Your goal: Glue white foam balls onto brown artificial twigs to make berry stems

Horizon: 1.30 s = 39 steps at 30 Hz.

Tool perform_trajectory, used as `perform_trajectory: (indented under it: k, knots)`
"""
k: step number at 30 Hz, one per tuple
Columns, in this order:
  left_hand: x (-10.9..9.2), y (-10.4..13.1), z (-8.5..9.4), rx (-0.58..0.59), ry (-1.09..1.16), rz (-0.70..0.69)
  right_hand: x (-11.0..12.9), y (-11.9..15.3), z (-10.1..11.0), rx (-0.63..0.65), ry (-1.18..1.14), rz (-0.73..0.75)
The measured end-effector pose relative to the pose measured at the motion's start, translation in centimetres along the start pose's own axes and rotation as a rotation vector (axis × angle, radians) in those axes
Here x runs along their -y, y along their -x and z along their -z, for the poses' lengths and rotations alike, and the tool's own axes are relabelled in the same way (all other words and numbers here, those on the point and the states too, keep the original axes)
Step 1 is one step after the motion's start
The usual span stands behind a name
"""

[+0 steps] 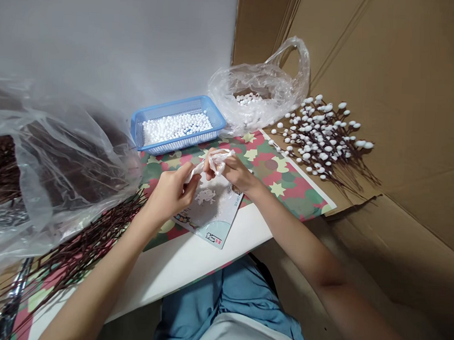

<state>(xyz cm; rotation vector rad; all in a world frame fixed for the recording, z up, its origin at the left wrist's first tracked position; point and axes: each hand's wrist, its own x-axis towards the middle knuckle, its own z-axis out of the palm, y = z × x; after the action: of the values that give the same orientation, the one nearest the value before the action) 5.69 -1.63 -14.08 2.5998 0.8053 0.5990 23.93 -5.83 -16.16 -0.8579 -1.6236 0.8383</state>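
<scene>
A crumpled, twisted white strip [223, 159], thin like tissue or plastic film, stretches between my hands. My left hand [177, 190] pinches its left end between thumb and fingers. Closed around the other end is my right hand [227, 169], its fingers curled and partly covered by the strip. Both hands are raised over a printed card [209, 215], on which a small patch of white, paste-like stuff [205, 196] lies. Just behind the hands stands a blue plastic basket [163, 149] holding many small white balls [178, 126].
A clear plastic bag [262, 83] with more white balls stands behind the basket. White-tipped brown stems [324, 132] lie on cardboard at right. Bare dark stems [82, 233] and a large clear bag [79, 152] occupy the left. The table's white front edge [191, 264] is near my lap.
</scene>
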Motion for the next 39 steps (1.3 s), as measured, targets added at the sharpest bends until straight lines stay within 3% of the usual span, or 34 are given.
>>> perform_trajectory:
  k: [9,16,21,30,39]
  knots:
    - [-0.2,0.0,-0.2,-0.024,0.037,0.045,0.0,0.0,0.0,-0.016,-0.001,-0.059]
    - [-0.4,0.3,-0.2,-0.076,0.108,-0.032,-0.3,0.0,0.1,-0.046,-0.068,-0.04]
    - [-0.1,0.2,0.1,0.032,0.1,-0.065,-0.1,0.1,0.3,-0.054,-0.064,-0.028]
    - [-0.1,-0.1,-0.2,0.059,0.124,0.045,0.0,0.0,0.2,-0.019,-0.034,-0.071]
    - [0.8,0.0,-0.5,0.078,0.389,0.136,-0.1,0.1,0.5,-0.033,-0.027,-0.053]
